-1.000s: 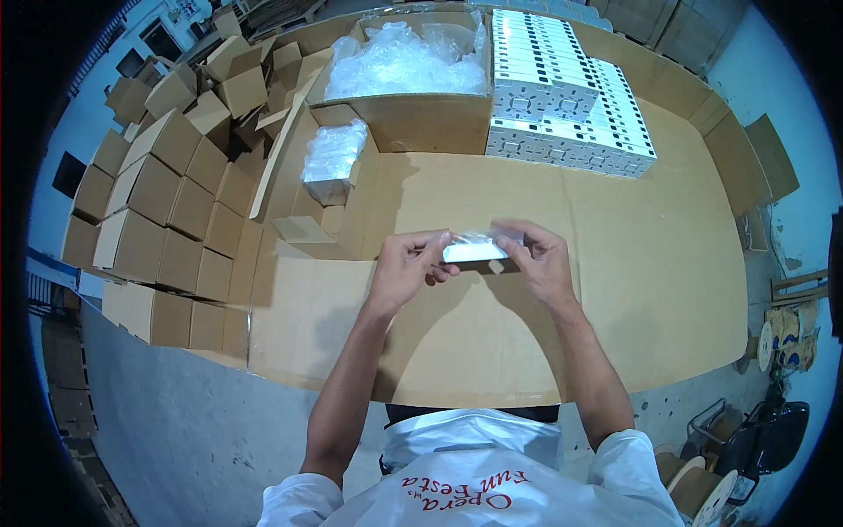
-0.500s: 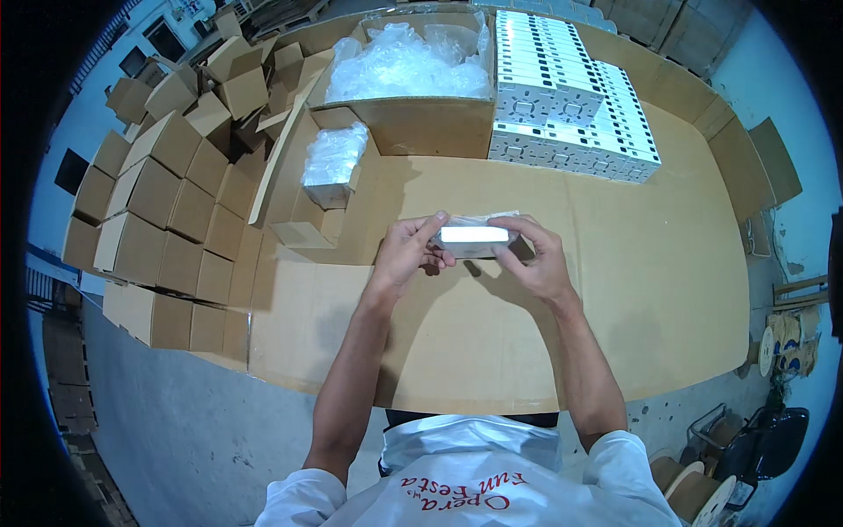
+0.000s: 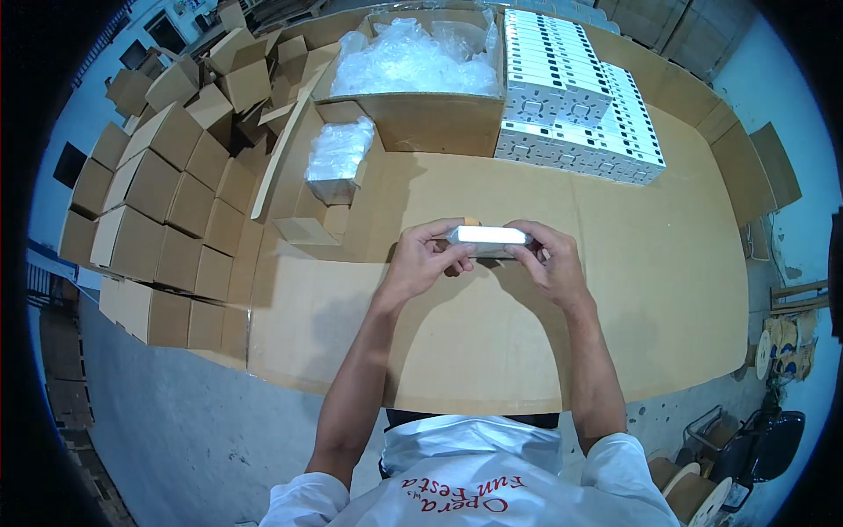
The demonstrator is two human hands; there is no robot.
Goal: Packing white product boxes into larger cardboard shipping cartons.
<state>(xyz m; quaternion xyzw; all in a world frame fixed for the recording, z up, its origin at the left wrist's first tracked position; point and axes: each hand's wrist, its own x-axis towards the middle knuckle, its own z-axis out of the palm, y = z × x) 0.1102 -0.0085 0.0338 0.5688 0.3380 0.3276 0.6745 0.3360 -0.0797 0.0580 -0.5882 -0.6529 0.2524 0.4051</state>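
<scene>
Between my two hands, above the cardboard-covered table, is a small white box-shaped piece in a clear plastic bag (image 3: 490, 235). My left hand (image 3: 428, 257) is closed on its left end, with the thumb along the near side. At the right end, my right hand (image 3: 549, 259) pinches it between thumb and fingers. The white face tilts up toward me and catches the light. Further off to the left, a stack of similar bagged pieces (image 3: 337, 158) stands in a low open carton (image 3: 303, 231).
A large carton (image 3: 430, 125) full of clear plastic bags stands at the back. Right of it are stacked rows of white plates with dark square holes (image 3: 580, 145). Brown boxes (image 3: 158, 237) are piled at the left. A raised cardboard rim (image 3: 716, 140) borders the table's far right.
Both hands and the bagged piece have shifted slightly right. My left thumb has moved from the top to the near side, and the plastic now lies closer around the piece.
</scene>
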